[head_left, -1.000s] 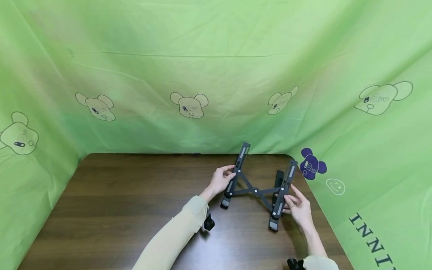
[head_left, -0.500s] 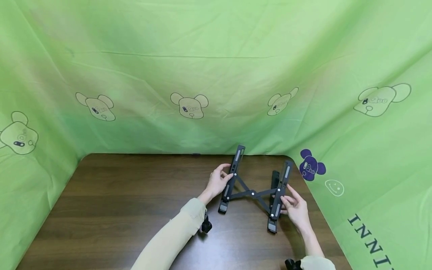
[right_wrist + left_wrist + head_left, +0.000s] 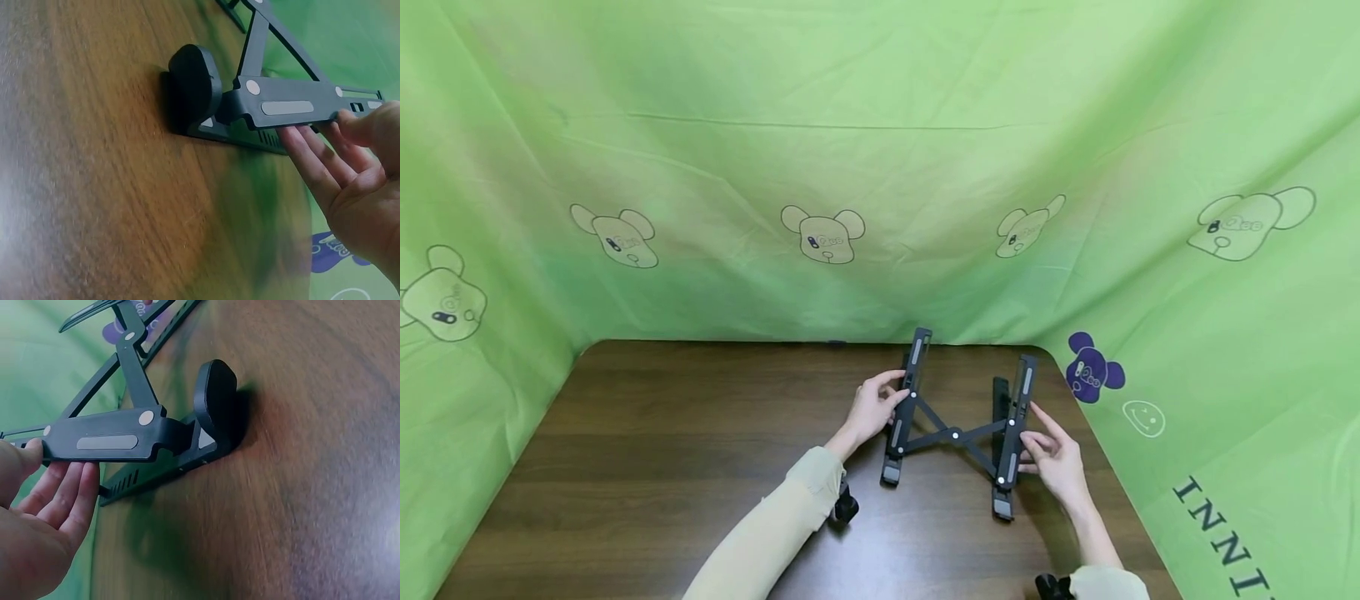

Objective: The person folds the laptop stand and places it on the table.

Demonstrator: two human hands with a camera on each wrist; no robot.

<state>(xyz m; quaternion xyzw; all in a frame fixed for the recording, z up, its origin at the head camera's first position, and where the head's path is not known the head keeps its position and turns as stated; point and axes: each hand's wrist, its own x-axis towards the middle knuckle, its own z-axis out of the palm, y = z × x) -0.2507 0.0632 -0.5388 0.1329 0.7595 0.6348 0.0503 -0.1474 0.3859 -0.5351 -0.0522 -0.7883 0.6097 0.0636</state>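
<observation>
A black folding laptop stand (image 3: 955, 435) stands unfolded on the table's right half, its crossed bars linking two side rails. Grey pads (image 3: 106, 442) line the rails, and a rounded lip (image 3: 195, 81) rises at each near end. My left hand (image 3: 871, 408) pinches the left rail, thumb on top and fingers underneath. On the other side my right hand (image 3: 1058, 460) grips the right rail in the same way, as the right wrist view shows. Both upper rails tilt above their lower base bars (image 3: 1002, 504). Part of the left base is hidden behind its rail.
The brown wooden table (image 3: 662, 467) ends at a green curtain (image 3: 880, 167) printed with bear heads, which hangs behind it and along both sides. The stand's far ends are near the table's back edge. Black wrist cameras (image 3: 844, 505) sit at both cuffs.
Both hands have shifted the laptop stand a little left and toward me. Its left rail moved further than the right and has turned more upright in view. The grips look unchanged.
</observation>
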